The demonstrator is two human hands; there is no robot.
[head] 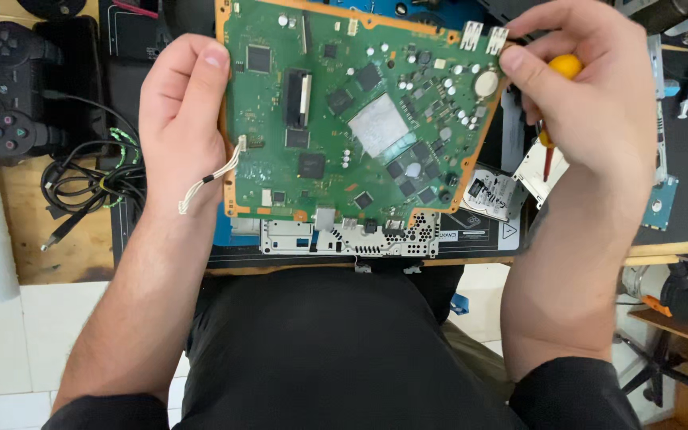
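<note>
- Nearest, at 6 o'clock, the person's lap in dark cloth; pale floor tiles show at 7 and 5 o'clock.
- The left hand [185, 127] is clamped on the left edge of the green circuit board [360, 111], thumb over the top face, fingers hidden behind it. A thin white wire lead [210, 179] dangles by the wrist.
- The right hand [599, 103] pinches the board's right corner between thumb and fingers, and is also closed on a screwdriver [555, 111] with a yellow handle, its red shaft pointing down toward 5 o'clock.
- The board is held up off the bench, tilted toward the camera, centre to 12 o'clock, component side showing.
- Step in hand, as I judge it: the board is lifted free and being looked over. Any next move calls for a steady two-edge hold, with the dangling lead kept from snagging.
- Beneath it, a perforated metal shield plate [352, 237] lies on a dark work mat [479, 235] at the bench's near edge.
- At 3 o'clock, a bare hard drive [491, 195]; at 9 o'clock, coiled black cables [89, 187].
- Farthest, at 10 o'clock, a black game controller [9, 87] on the wooden bench [65, 255].
</note>
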